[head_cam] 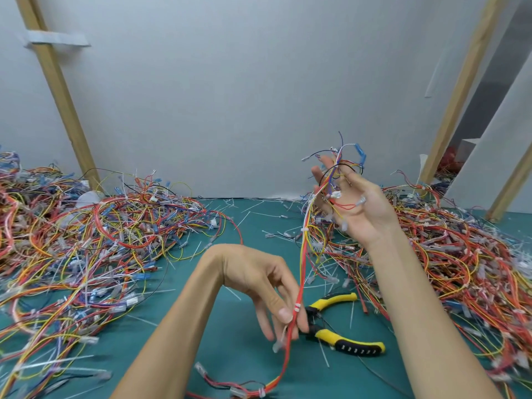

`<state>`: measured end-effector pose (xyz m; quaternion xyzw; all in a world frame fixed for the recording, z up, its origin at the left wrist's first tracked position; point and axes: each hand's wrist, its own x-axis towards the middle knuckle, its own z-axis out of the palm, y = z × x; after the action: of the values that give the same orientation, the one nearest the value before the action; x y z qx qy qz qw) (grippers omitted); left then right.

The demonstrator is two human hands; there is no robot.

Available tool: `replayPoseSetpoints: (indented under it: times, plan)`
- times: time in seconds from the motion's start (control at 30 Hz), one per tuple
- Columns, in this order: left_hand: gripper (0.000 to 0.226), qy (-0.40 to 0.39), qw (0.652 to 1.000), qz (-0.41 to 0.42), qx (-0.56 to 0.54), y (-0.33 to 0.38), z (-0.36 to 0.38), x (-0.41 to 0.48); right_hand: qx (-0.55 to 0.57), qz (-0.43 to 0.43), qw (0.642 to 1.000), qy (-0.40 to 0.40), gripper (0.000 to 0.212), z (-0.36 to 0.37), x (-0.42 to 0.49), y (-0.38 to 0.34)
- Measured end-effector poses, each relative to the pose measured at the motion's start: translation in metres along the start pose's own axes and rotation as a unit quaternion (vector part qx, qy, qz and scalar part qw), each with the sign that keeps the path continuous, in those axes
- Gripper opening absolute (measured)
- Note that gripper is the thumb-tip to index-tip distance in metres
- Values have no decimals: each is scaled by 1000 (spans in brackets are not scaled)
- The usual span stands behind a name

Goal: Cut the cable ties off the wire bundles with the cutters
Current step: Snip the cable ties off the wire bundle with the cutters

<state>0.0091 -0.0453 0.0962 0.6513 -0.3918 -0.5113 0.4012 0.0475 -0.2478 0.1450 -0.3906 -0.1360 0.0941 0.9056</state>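
A wire bundle (302,256) of red, yellow and orange wires runs up from the green mat (236,358) between my hands. My left hand (267,286) pinches it low down, just under a white cable tie (297,306). Higher up, another white cable tie (304,229) wraps the bundle. My right hand (354,203) is raised with fingers spread, and the bundle's loose upper ends tangle around its fingers. The yellow-and-black cutters (342,323) lie open on the mat right behind my left hand, touched by neither hand.
A large heap of loose coloured wires (95,234) covers the left of the mat, and another heap (466,260) fills the right. Cut white tie pieces (259,214) litter the mat's middle. A grey wall with wooden posts (57,90) stands behind.
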Motion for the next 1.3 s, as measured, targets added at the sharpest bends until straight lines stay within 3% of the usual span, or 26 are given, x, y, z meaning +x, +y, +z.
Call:
replayPoseSetpoints:
  times: [0.13, 0.23, 0.37, 0.47, 0.83, 0.97, 1.07, 1.2, 1.3]
  plan:
    - [25, 72, 996, 50, 7, 3, -1, -17, 1, 7, 1000, 14, 40, -2, -4, -5]
    - [22, 175, 977, 116, -23, -2, -7, -34, 8, -9, 999, 34, 40, -7, -6, -8]
    - [19, 341, 903, 226, -135, -10, -19, -46, -7, -17, 999, 50, 37, -14, -7, -12]
    - [12, 414, 850, 270, -179, -11, -27, -44, -13, -22, 998, 52, 29, -15, -8, -13]
    - [19, 554, 754, 278, -218, -3, -29, -31, -34, -27, 997, 57, 24, -6, -6, -8]
    - [21, 588, 735, 272, -199, 2, -27, -24, -79, -21, 996, 39, 40, -6, -6, -5]
    - [21, 608, 719, 274, -193, 5, -27, -19, -97, -25, 995, 25, 27, -6, -4, -3]
    - [18, 615, 704, 299, -193, 7, -26, -11, -98, -53, 993, 47, 57, -3, 1, 2]
    - [16, 620, 673, 339, -219, 12, -26, -2, -122, -72, 988, 66, 73, 0, 3, 6]
